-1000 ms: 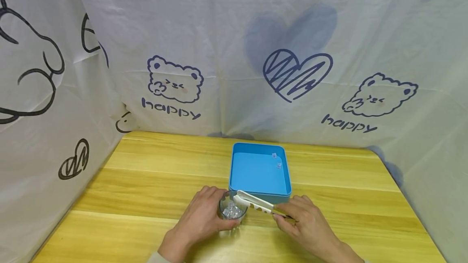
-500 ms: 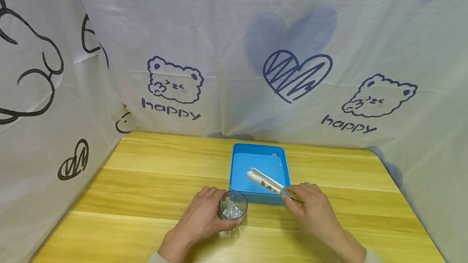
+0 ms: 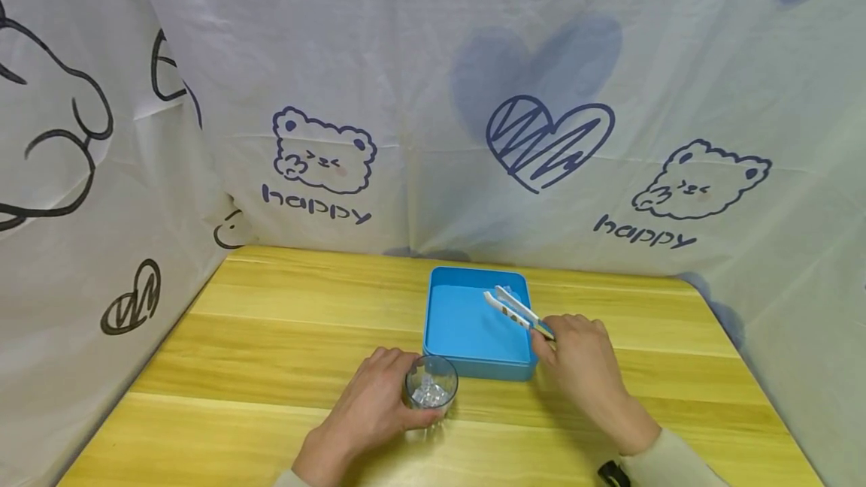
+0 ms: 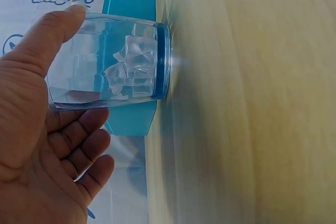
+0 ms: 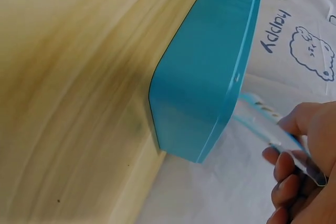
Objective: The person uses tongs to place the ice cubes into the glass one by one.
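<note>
My left hand (image 3: 375, 400) grips a clear drinking glass (image 3: 441, 370) from its left side, thumb in front. The glass stands upright on the table with several clear cubes (image 4: 134, 64) heaped at its bottom. White tongs (image 3: 512, 310) with brown spots are pinched in my right hand (image 3: 582, 355). Their two tips are spread apart over the right part of a blue box (image 3: 479, 369). Clear cubes (image 3: 507, 289) at the back right of the box are partly hidden behind the tongs. In the right wrist view, the box wall hides the tong tips.
The box stands on a wood-grain table (image 3: 284, 322), just behind the glass. A white cloth (image 3: 433, 194) with bear and heart drawings hangs behind the table and along its sides. A dark strap (image 3: 613, 473) shows beside my right sleeve.
The right hand has carried the tongs from above the glass, back and to the right, over the box. The tongs' tips have spread apart. The left hand and glass have stayed put.
</note>
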The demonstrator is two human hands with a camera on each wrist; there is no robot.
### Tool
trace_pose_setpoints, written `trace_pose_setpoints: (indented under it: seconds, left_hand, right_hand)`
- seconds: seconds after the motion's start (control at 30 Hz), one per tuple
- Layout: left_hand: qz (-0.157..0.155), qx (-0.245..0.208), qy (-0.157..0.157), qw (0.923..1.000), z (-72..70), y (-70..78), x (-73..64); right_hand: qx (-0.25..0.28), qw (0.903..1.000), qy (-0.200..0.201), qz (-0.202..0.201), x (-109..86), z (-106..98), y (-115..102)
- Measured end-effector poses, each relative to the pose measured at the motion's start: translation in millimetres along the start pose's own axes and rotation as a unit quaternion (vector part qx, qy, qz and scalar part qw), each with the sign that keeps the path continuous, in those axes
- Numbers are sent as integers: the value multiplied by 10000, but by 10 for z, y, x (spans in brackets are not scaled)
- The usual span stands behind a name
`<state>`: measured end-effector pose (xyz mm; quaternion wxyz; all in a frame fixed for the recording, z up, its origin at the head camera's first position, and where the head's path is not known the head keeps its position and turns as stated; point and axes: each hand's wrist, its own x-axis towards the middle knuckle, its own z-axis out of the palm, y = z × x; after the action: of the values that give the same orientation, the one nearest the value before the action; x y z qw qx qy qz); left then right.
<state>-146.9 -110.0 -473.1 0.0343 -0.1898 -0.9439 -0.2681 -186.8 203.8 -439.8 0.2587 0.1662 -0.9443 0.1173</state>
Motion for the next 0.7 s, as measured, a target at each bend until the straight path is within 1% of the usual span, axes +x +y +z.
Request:
trace_pose_setpoints:
  seconds: [0.13,0.43,0.57,0.7]
  left_hand:
    - [-5,-11,-12,10000,0,1,-5]
    - [-31,-34,-56,10000,2,5,-4]
    - [-27,-31,-40,10000,2,4,-2]
    - [-46,-35,-39,10000,3,-1,0]
  right_hand:
    - [-408,9990,-142,82,39,23,-6]
    - [-1145,9931,-266,34,84,93,-10]
    - [-1440,9884,-468,-100,114,105,-50]
    - [-1524,9857,-709,-141,145,121,-106]
